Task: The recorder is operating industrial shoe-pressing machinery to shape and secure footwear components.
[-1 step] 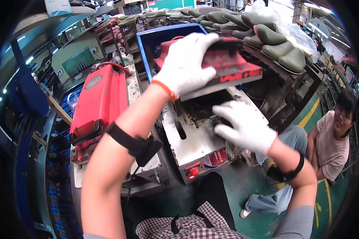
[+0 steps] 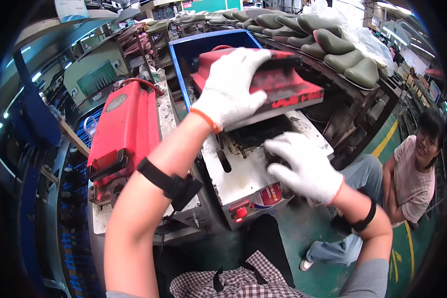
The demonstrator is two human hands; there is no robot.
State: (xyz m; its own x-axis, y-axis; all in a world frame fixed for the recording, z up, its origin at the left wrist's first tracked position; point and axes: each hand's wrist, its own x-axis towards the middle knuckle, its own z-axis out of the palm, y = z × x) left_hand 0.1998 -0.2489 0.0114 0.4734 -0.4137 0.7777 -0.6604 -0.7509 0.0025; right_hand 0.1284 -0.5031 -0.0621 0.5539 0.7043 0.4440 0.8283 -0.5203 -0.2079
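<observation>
Lid, red and worn with dark scuffs [image 2: 295,87], tilted up over the white machine top [image 2: 243,184]; left grip [image 2: 236,84], in a white glove with an orange cuff, lies against the lid's left part, fingers bent over toward the black strip [image 2: 285,61] near its upper edge, thumb spread apart lower down; contact seems plain, but how firmly it is closed cannot be told. Dark opening [image 2: 256,130] below the lid's lower edge, rim grimy; slot [image 2: 224,161] just beside it in the machine top. Right grip [image 2: 303,166], also white-gloved, low at the opening's near right side, apart from the lid; fingers half curled, thumb set off from them; dark patch between, too blurred to tell whether anything is held.

In the way: left grip hides part of the lid; right grip covers the machine top's right front; lid overhangs the opening's far side.

Around: second red cover [image 2: 126,124], lowered, on the machine to the left; blue-walled box [image 2: 184,69] behind the lid; olive-green boots [image 2: 347,58] heaped on a dark rack [image 2: 355,111] at far right, clear plastic [image 2: 375,47] beyond; red switch [image 2: 239,213] on the machine's front; seated co-worker [image 2: 414,174] to the right, well apart from both grips.
</observation>
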